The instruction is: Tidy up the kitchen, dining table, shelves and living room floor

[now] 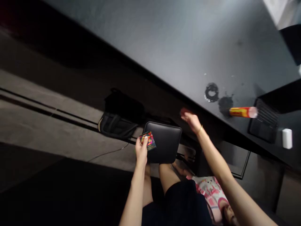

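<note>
My left hand (141,149) pinches a small colourful card (150,141), thumb on its face, with a multicoloured pattern on top and a dark lower band. Behind the card is a flat black zip case (166,142) with rounded corners, above my knees; what bears it is hidden. My right hand (191,121), a thin band at its wrist, is raised beside the dark table's (164,40) near edge. Its fingers stretch out towards the left, a little blurred, and I see nothing held in them.
On the table are a red and yellow tube (243,112), a black ring-shaped object (211,92), a laptop (263,121) and a small white box (287,138). A dark bag (117,125) lies below the table edge. A pink and white patterned bag (211,191) is beside my thigh.
</note>
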